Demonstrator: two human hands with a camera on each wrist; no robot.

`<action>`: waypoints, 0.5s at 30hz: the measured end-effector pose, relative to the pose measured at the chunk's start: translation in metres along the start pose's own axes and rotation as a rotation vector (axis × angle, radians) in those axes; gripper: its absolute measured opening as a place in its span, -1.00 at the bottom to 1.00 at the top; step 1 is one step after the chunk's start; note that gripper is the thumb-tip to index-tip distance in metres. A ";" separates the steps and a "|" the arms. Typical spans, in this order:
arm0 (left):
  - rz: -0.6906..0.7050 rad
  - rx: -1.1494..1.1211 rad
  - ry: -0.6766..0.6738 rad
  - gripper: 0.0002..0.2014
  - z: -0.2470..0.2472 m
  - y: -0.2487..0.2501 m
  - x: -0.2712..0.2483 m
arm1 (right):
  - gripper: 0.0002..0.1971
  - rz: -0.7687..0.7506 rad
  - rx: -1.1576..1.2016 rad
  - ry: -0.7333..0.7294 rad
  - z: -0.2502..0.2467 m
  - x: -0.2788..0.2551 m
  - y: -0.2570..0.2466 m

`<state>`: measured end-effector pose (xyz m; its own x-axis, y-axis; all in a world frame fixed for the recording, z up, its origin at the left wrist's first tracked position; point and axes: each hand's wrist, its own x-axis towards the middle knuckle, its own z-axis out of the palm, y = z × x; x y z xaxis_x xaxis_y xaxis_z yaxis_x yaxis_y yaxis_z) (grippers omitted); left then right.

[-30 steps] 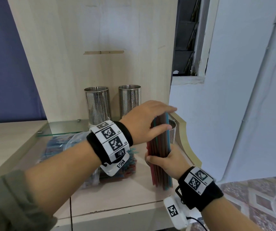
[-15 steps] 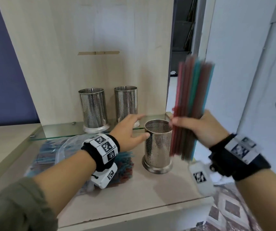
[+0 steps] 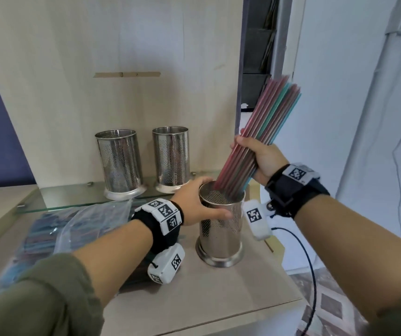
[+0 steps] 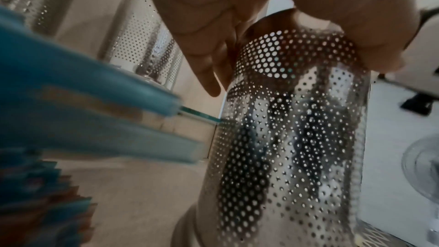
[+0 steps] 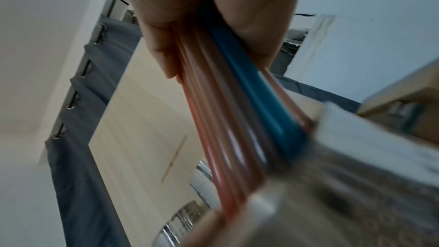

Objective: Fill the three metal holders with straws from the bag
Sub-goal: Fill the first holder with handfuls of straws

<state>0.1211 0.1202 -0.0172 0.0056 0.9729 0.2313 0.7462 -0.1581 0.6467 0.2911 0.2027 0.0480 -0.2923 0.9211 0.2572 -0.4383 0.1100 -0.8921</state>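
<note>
My right hand [image 3: 257,156] grips a bundle of red and teal straws [image 3: 260,132], tilted to the upper right, with its lower ends inside the mouth of the near metal holder [image 3: 221,236]. My left hand [image 3: 199,202] curls round that holder's upper wall, thumb in front; the left wrist view shows the fingers on the perforated holder [image 4: 290,138]. In the right wrist view the straws [image 5: 237,119] run down from my fist. Two more perforated holders [image 3: 119,163] [image 3: 171,158] stand on the glass shelf [image 3: 56,197]. The clear bag of straws [image 3: 68,229] lies at left.
A tall wooden back panel [image 3: 112,81] rises behind the shelf. The tabletop edge [image 3: 219,318] runs close in front of the near holder, with patterned floor at right. A black cable [image 3: 308,263] hangs from my right wrist. White wall lies at right.
My right hand lifted the straw bundle up off the table, then swung it left and down into the near holder. My left hand left the bundle's top and took hold of the holder.
</note>
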 end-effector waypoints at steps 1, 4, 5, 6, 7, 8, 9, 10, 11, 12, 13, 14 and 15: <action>0.001 -0.026 -0.008 0.13 0.000 -0.003 -0.001 | -0.88 0.035 -0.025 -0.001 -0.002 0.000 0.009; 0.004 -0.100 -0.035 0.17 0.000 -0.009 -0.003 | -0.83 0.142 -0.123 -0.054 -0.005 -0.003 0.033; 0.013 -0.130 -0.039 0.17 0.001 -0.011 -0.004 | -0.79 0.178 -0.163 -0.068 -0.005 -0.006 0.039; 0.014 -0.158 -0.044 0.16 0.001 -0.011 -0.005 | -0.77 0.204 -0.199 -0.088 -0.004 -0.010 0.043; 0.021 -0.185 -0.045 0.15 0.002 -0.012 -0.006 | -0.79 0.222 -0.236 -0.112 -0.002 -0.014 0.046; 0.027 -0.212 -0.049 0.14 0.002 -0.012 -0.007 | -0.83 0.239 -0.275 -0.140 -0.001 -0.017 0.048; 0.037 -0.235 -0.055 0.12 0.002 -0.012 -0.008 | -0.83 0.259 -0.306 -0.163 0.000 -0.019 0.050; 0.043 -0.248 -0.062 0.09 0.002 -0.011 -0.010 | -0.80 0.279 -0.333 -0.182 0.001 -0.021 0.051; 0.049 -0.261 -0.066 0.07 0.002 -0.012 -0.011 | -0.74 0.301 -0.352 -0.207 0.001 -0.021 0.052; 0.053 -0.269 -0.068 0.06 0.002 -0.012 -0.013 | -0.70 0.332 -0.364 -0.236 0.002 -0.021 0.052; 0.057 -0.278 -0.070 0.06 0.003 -0.012 -0.014 | -0.68 0.364 -0.368 -0.263 0.001 -0.020 0.052; 0.057 -0.280 -0.071 0.06 0.003 -0.012 -0.015 | -0.69 0.393 -0.366 -0.284 0.002 -0.020 0.052; 0.058 -0.280 -0.070 0.05 0.002 -0.011 -0.016 | -0.72 0.417 -0.357 -0.308 0.001 -0.020 0.051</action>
<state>0.1143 0.1068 -0.0299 0.0963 0.9685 0.2297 0.5305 -0.2452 0.8114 0.2734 0.1891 -0.0022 -0.6319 0.7697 -0.0912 0.0608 -0.0681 -0.9958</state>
